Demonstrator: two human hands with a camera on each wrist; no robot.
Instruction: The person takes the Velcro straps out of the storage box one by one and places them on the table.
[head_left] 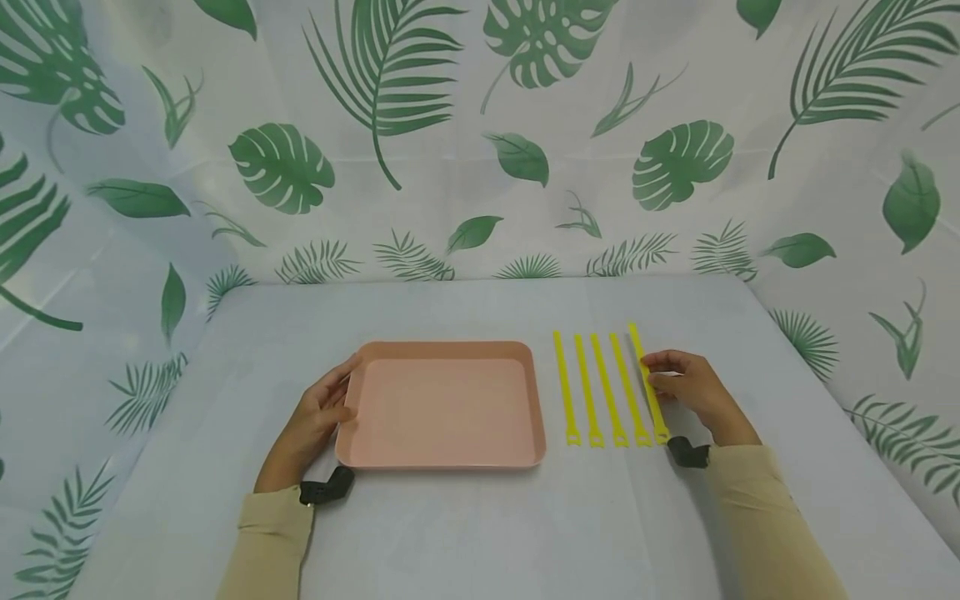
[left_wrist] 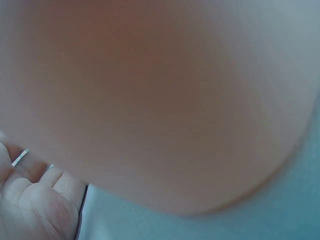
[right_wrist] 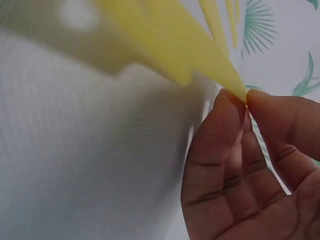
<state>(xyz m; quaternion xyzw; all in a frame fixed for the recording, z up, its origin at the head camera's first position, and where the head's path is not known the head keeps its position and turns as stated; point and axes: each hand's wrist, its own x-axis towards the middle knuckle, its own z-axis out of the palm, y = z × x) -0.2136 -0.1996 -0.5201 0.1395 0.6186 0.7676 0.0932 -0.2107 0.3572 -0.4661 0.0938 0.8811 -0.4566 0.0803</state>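
A shallow pink tray [head_left: 442, 412] lies on the white-covered table, and my left hand [head_left: 307, 425] grips its left side, thumb at the rim and fingers along the outer wall. That tray's blurred wall [left_wrist: 150, 125] fills most of the left wrist view, with part of the palm at lower left. To the right of the tray lie several yellow cable straps [head_left: 597, 392] in a row, each with a slotted head toward me. My right hand [head_left: 693, 396] pinches the rightmost yellow strap [head_left: 637, 346] by its edge between thumb and index finger; in the right wrist view this strap [right_wrist: 170, 40] tilts above the cloth.
Behind the table [head_left: 465, 533] hangs a white curtain [head_left: 450, 183] with green leaf prints, which also runs along both sides. A black wrist camera [head_left: 327, 486] sits at the left cuff, close to the tray's near corner; another wrist camera [head_left: 687, 452] sits at the right cuff.
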